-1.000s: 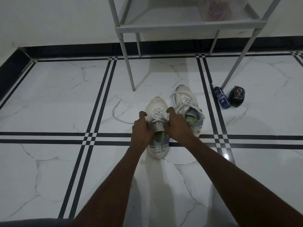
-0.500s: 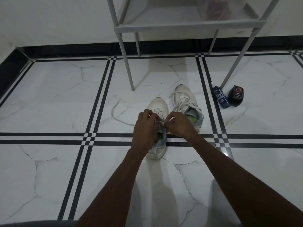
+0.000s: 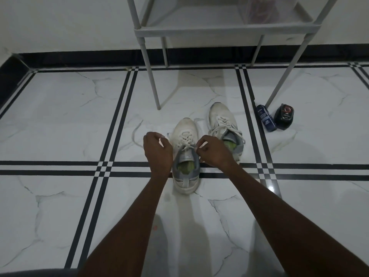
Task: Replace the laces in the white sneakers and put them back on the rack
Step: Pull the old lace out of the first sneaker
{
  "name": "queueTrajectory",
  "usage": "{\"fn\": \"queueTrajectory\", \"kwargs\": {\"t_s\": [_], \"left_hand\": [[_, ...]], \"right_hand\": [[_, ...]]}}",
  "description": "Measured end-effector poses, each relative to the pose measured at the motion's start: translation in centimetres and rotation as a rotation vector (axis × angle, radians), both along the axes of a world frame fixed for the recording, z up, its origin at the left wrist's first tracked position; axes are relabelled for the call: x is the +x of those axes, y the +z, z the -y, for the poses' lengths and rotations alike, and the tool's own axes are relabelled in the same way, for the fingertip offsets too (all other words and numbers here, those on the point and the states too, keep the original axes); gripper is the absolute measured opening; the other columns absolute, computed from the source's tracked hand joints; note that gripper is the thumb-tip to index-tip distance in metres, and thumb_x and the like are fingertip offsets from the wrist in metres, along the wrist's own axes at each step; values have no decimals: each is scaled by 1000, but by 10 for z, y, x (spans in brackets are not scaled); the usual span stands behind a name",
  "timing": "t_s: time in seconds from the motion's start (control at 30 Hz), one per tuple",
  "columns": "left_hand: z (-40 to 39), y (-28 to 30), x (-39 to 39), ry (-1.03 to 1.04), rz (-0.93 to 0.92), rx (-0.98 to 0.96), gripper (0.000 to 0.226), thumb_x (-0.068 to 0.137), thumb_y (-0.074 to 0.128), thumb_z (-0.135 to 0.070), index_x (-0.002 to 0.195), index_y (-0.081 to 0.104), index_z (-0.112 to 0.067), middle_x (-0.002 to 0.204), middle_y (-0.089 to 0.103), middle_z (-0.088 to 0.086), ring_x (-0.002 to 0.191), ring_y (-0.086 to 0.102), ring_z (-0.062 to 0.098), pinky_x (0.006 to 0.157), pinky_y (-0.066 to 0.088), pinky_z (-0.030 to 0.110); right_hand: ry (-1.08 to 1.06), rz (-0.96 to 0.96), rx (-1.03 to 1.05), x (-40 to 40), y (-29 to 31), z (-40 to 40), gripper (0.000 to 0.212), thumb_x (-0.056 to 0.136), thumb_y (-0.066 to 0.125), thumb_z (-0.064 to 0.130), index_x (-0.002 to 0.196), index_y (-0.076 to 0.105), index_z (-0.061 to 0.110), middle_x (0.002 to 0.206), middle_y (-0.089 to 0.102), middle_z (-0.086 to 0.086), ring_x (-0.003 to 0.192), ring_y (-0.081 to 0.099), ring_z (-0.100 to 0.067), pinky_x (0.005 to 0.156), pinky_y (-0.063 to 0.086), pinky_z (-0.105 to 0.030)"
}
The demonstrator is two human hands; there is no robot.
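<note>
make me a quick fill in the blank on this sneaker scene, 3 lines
1. Each hand, left hand and right hand, pinches an end of the near sneaker's ____.
2. Both sneakers stand on the ____, not on the rack.
3. The blue bottle lies beside a ____ container.

Missing: lace; floor; black

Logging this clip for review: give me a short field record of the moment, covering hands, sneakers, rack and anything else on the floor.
left hand: grips a white lace end, left of the near sneaker
right hand: fingers pinch the lace at the near sneaker's top eyelets
near sneaker: on the floor, laced, not yet tied
far sneaker: on the floor beside it, laces loose
rack: grey, behind the sneakers, no sneakers on the visible shelf
blue bottle: lying by the rack's right leg
black container: right of the bottle
</note>
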State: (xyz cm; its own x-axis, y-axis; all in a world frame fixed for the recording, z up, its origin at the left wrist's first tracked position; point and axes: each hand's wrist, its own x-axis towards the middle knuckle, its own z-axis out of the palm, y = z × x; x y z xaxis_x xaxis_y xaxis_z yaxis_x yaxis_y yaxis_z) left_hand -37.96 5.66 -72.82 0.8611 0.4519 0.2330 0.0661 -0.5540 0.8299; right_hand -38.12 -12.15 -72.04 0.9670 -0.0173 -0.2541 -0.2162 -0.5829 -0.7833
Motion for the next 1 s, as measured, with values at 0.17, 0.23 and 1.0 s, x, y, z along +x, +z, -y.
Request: {"fn": "queueTrajectory", "kwargs": {"t_s": [0.17,0.23,1.0], "left_hand": [[16,9,-8,-534,17,408,24,79,74,-17,102,67,-16,109,64,-1,109,50,21,87,46,34],[23,5,-9,-607,-23,563,20,74,76,-12,94,73,-16,111,68,2,114,52,31,87,50,44],[23,-6,-11,-596,2,660,18,79,74,-15,97,74,-12,121,64,9,117,50,37,85,50,49]], "right_hand": [[42,29,-41,3,4,-1,5,85,69,15,88,65,15,79,73,-5,72,72,-18,69,55,-29],[42,21,-34,4,4,0,4,86,69,14,88,65,14,80,73,-6,74,72,-20,68,55,-29],[47,5,-147,7,6,-2,6,82,68,16,88,68,18,96,72,-5,78,70,-19,69,52,-27]]}}
